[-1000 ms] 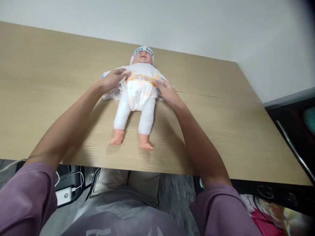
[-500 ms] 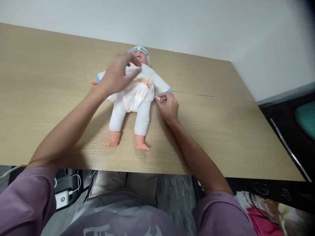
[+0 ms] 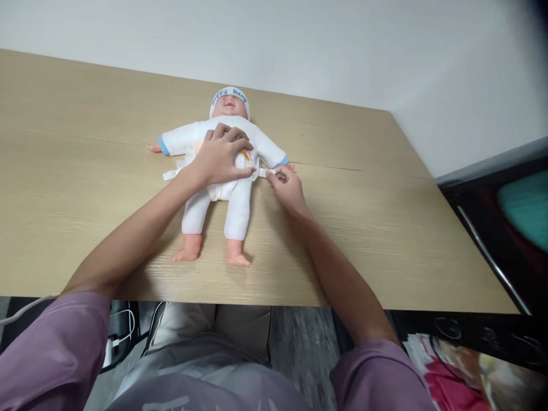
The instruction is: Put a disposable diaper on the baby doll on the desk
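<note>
A pale wooden surface [image 3: 385,228] runs wide across the room, its far edge against a plain white wall [image 3: 299,45]. A fine seam crosses it from side to side, just behind the doll's arms.

On it lies a baby doll [image 3: 214,165], flat on its back, head toward the wall and bare feet toward the person. It wears a white suit with blue cuffs and a white cap with blue lettering. Its arms are spread out to either side, its legs lie straight and slightly apart.

The person's left hand [image 3: 222,157] lies palm down on the doll's belly, fingers spread and pressing flat over the diaper [image 3: 220,191], of which only a little shows beneath the palm. The right hand [image 3: 286,184] sits just beside the doll's hip, near its blue cuff, fingertips closed in a pinch on a thin white diaper tab [image 3: 263,171] drawn out sideways from the waist.

On the other side of the doll a second white tab [image 3: 171,174] lies loose on the surface, below the doll's outstretched arm.
</note>
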`<act>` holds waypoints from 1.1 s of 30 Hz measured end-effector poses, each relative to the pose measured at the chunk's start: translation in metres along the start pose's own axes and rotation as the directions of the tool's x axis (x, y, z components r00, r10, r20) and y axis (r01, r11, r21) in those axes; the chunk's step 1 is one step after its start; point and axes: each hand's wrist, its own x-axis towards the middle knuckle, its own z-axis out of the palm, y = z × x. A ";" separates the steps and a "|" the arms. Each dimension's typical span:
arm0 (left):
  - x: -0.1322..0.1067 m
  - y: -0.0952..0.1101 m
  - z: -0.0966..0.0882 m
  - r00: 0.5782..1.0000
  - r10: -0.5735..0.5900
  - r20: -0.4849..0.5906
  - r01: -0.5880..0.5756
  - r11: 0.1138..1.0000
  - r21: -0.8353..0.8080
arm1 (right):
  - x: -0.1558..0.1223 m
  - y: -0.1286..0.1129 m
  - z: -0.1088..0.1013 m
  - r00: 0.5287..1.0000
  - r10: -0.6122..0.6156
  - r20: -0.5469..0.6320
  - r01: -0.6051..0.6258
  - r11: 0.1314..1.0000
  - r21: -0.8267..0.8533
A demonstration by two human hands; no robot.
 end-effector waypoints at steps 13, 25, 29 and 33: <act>0.002 -0.007 0.015 0.997 0.011 -0.074 -0.017 0.997 -0.078 | 0.032 -0.048 0.051 0.981 -0.167 0.097 0.138 0.958 0.253; 0.000 -0.017 0.003 0.998 0.059 -0.013 -0.060 0.979 -0.196 | -0.043 -0.048 0.030 0.795 -0.598 0.103 0.607 0.787 -0.113; -0.023 -0.037 -0.010 0.992 0.047 -0.115 -0.084 0.937 -0.338 | -0.037 -0.042 0.030 0.800 -0.586 0.130 0.600 0.787 -0.145; -0.063 -0.077 -0.008 0.976 -0.053 -0.213 -0.013 0.955 -0.295 | -0.037 -0.041 0.028 0.791 -0.601 0.115 0.612 0.780 -0.130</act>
